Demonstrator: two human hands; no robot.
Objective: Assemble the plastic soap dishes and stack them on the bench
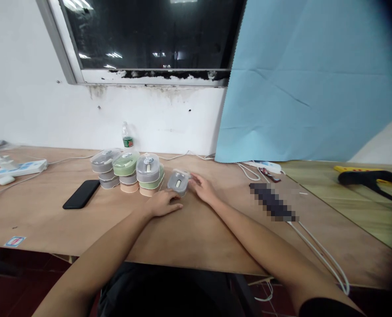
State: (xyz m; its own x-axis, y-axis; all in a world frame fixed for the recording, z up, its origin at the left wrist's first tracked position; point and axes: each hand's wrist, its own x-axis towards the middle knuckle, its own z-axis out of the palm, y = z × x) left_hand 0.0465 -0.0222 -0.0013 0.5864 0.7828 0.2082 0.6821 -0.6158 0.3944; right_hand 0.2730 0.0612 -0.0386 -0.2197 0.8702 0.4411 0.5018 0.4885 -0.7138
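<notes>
A small grey container with a clear lid stands on the wooden table, tilted a little. My left hand lies flat just in front of it, fingers stretched toward its base. My right hand touches its right side with fingers spread. Left of it stand stacks of similar containers in grey, green and beige, with clear lids.
A black phone lies left of the stacks. A white power strip sits at far left, a plastic bottle by the wall. White cables run down the right side. A blue cloth hangs behind, black tool at right.
</notes>
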